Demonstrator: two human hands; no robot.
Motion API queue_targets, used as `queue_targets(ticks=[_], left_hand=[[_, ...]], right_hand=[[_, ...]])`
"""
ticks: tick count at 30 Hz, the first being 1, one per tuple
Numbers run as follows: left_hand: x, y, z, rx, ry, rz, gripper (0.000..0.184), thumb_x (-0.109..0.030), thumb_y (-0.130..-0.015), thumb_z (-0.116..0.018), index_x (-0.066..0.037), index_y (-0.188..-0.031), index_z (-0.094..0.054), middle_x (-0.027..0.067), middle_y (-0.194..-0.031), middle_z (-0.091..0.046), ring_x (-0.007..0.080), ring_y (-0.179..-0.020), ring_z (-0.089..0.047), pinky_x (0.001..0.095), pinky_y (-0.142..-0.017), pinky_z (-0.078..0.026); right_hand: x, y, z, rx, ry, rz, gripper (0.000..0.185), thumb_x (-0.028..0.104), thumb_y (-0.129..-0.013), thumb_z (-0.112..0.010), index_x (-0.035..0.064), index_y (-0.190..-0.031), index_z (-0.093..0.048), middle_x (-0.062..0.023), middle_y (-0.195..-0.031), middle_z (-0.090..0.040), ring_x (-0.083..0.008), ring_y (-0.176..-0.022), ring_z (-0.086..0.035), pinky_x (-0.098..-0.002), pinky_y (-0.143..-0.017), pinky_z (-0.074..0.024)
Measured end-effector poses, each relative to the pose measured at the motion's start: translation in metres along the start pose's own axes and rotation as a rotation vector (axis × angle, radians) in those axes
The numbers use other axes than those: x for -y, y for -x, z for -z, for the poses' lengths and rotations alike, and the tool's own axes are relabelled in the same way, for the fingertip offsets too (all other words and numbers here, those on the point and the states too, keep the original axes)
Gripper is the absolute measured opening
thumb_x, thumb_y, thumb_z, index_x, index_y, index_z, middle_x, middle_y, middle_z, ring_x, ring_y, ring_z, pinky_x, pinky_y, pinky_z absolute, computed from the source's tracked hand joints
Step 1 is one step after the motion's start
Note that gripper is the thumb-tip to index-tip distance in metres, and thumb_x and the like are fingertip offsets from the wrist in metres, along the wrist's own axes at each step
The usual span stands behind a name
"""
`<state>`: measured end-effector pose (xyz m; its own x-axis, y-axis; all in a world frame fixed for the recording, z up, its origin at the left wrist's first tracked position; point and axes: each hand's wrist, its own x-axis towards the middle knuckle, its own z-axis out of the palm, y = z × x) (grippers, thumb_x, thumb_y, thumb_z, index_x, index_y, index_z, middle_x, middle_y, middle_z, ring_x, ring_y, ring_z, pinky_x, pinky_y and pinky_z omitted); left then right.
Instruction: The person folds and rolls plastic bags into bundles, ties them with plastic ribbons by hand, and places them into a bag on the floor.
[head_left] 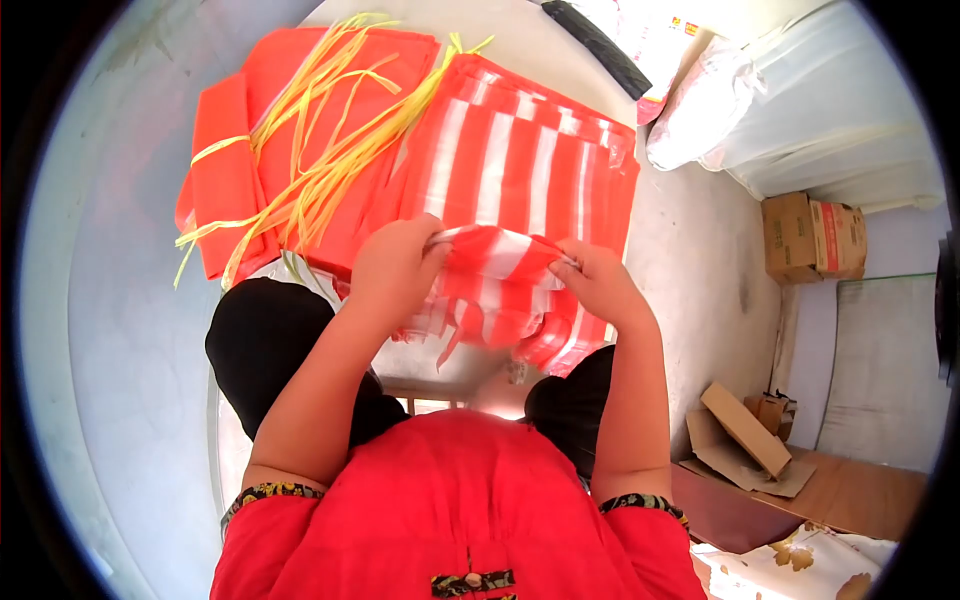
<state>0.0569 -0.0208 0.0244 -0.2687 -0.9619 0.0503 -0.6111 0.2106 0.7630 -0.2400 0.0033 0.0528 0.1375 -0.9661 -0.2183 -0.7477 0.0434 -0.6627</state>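
Between my two hands a red and white striped plastic bag (495, 262) is stretched by its edge, its lower part hanging crumpled above my lap. My left hand (395, 262) pinches the edge at the left, and my right hand (597, 280) pinches it at the right. Just beyond them lies a flat stack of striped bags (520, 150). To its left are plain red folded sheets (375, 105), with a bundle of yellow strips (335, 175) lying across them. A narrow red folded bundle (222, 165) with a yellow strip round it lies at the far left.
A black roll (598, 48) and a white plastic bag (703, 105) lie at the back right. A cardboard box (812, 238) stands on the right, with flattened cardboard (745, 440) nearer me. My black-clad knees (265, 340) are below the work.
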Motion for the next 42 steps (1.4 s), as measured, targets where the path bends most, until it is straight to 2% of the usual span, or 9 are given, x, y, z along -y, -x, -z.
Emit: queue_targets(ticks=[5,12,14,20,23,26,29,35,42], left_hand=[[0.007,-0.007,0.001,-0.097,0.015,0.072,0.016,-0.015,-0.096,-0.067,-0.004,-0.108,-0.064,0.0173,-0.093,-0.072,0.0396,-0.087,-0.070,0.0495,-0.075,-0.053],[0.016,-0.016,-0.001,-0.012,-0.085,0.061,0.010,-0.008,-0.095,-0.059,-0.004,-0.104,-0.062,0.0188,-0.092,-0.070,0.0412,-0.089,-0.067,0.0509,-0.076,-0.052],[0.021,-0.015,-0.004,-0.040,-0.062,-0.010,0.010,-0.006,-0.095,-0.057,-0.003,-0.103,-0.061,0.0194,-0.092,-0.069,0.0411,-0.089,-0.066,0.0511,-0.076,-0.052],[0.019,-0.012,-0.007,-0.030,-0.133,-0.053,0.025,-0.015,-0.090,-0.071,-0.003,-0.110,-0.062,0.0196,-0.104,-0.069,0.0410,-0.095,-0.067,0.0476,-0.079,-0.053],[0.008,-0.011,-0.003,0.066,-0.229,0.028,0.038,-0.018,-0.084,-0.078,-0.007,-0.117,-0.065,0.0153,-0.121,-0.067,0.0367,-0.107,-0.065,0.0459,-0.087,-0.052],[0.004,-0.009,-0.007,-0.166,-0.415,-0.379,0.049,-0.017,-0.080,-0.080,-0.011,-0.127,-0.065,0.0114,-0.135,-0.064,0.0325,-0.122,-0.060,0.0459,-0.097,-0.049],[0.017,-0.009,-0.021,-0.022,-0.392,-0.506,0.056,-0.014,-0.080,-0.078,-0.012,-0.134,-0.065,0.0093,-0.141,-0.063,0.0301,-0.132,-0.055,0.0466,-0.106,-0.043],[0.021,-0.008,-0.022,-0.043,-0.475,-0.460,0.049,-0.008,-0.081,-0.069,-0.006,-0.130,-0.067,0.0100,-0.145,-0.061,0.0288,-0.132,-0.055,0.0446,-0.108,-0.043],[0.037,-0.016,-0.015,-0.174,-0.361,-0.498,0.039,-0.002,-0.081,-0.064,-0.004,-0.119,-0.071,0.0109,-0.126,-0.071,0.0308,-0.118,-0.063,0.0441,-0.097,-0.051]], right_hand=[[-0.007,-0.050,0.006,0.133,0.046,-0.120,0.017,0.014,-0.095,-0.072,-0.0002,-0.103,-0.071,-0.0039,-0.082,-0.062,-0.0123,-0.077,-0.056,-0.0317,-0.072,-0.0482],[-0.017,-0.060,-0.016,-0.068,-0.021,-0.144,0.023,0.017,-0.089,-0.078,0.0004,-0.104,-0.071,-0.0060,-0.088,-0.067,-0.0156,-0.085,-0.064,-0.0317,-0.077,-0.0520],[-0.010,-0.055,-0.022,-0.181,0.041,-0.089,0.025,0.015,-0.088,-0.079,0.0011,-0.107,-0.071,-0.0085,-0.096,-0.070,-0.0197,-0.089,-0.068,-0.0339,-0.080,-0.0541],[-0.014,-0.055,-0.051,-0.464,0.303,0.548,0.024,0.003,-0.090,-0.070,0.0019,-0.114,-0.072,-0.0138,-0.112,-0.070,-0.0336,-0.103,-0.067,-0.0423,-0.089,-0.0555],[-0.023,-0.056,-0.069,-0.444,0.262,0.470,0.024,-0.002,-0.089,-0.067,0.0013,-0.113,-0.072,-0.0133,-0.115,-0.070,-0.0354,-0.108,-0.065,-0.0429,-0.091,-0.0549],[-0.020,-0.056,-0.065,-0.411,0.294,0.441,0.026,-0.002,-0.089,-0.067,0.0010,-0.114,-0.072,-0.0131,-0.119,-0.070,-0.0359,-0.110,-0.064,-0.0437,-0.094,-0.0538],[-0.011,-0.038,-0.057,-0.460,0.324,0.473,0.032,0.000,-0.088,-0.069,0.0009,-0.120,-0.071,-0.0131,-0.125,-0.069,-0.0373,-0.117,-0.063,-0.0438,-0.100,-0.0517],[-0.034,0.009,-0.041,-0.263,0.354,0.442,0.048,0.000,-0.084,-0.068,0.0021,-0.132,-0.066,-0.0137,-0.142,-0.063,-0.0378,-0.138,-0.054,-0.0440,-0.113,-0.0463],[-0.051,0.013,-0.029,-0.266,0.451,0.336,0.053,-0.007,-0.085,-0.059,0.0072,-0.136,-0.065,-0.0085,-0.145,-0.063,-0.0320,-0.138,-0.056,-0.0404,-0.110,-0.0499]])
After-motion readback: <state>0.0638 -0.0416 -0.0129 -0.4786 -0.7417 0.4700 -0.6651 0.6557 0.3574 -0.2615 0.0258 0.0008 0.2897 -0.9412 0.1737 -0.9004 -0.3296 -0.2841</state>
